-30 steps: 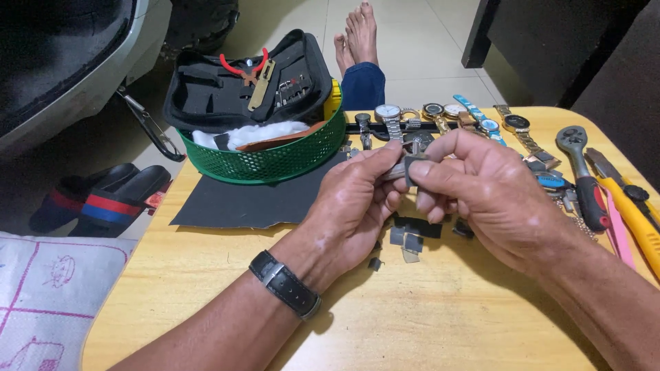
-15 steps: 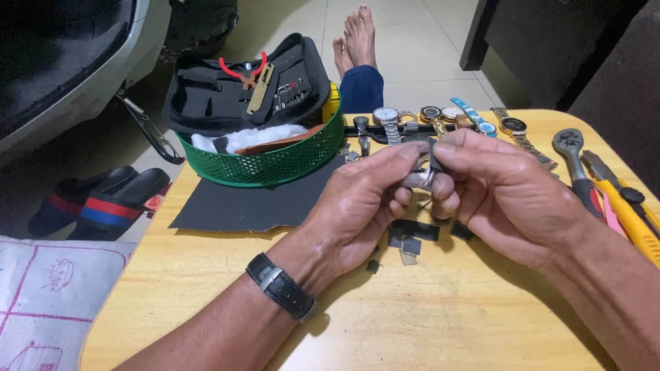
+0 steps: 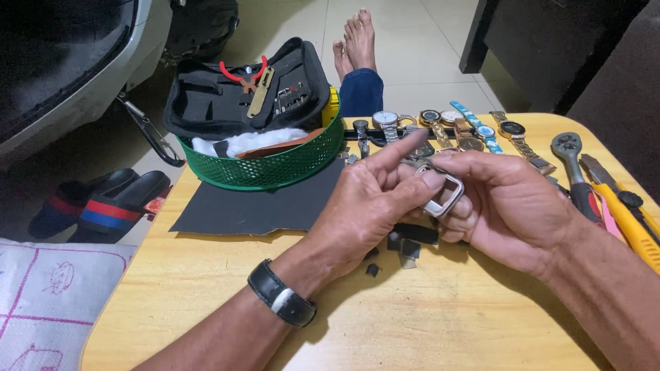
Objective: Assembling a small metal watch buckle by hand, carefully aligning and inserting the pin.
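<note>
metal watch case point(image 3: 442, 194), a squarish frame, sits pinched between both hands above the counter point(image 3: 440, 323), right of the green basket point(image 3: 265, 165). right hand point(image 3: 512, 206) curls under it; left hand point(image 3: 371, 206) closes thumb-side, forefinger pointing up.

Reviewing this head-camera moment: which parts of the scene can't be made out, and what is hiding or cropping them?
- Metal buckle: its inner end is hidden under the left hand and right hand, so what it joins is unclear.
- Dark small parts: partly under the hands.
- Yellow-handled tool: cut off by the right edge.
- Tool case contents: too small to identify.
</note>
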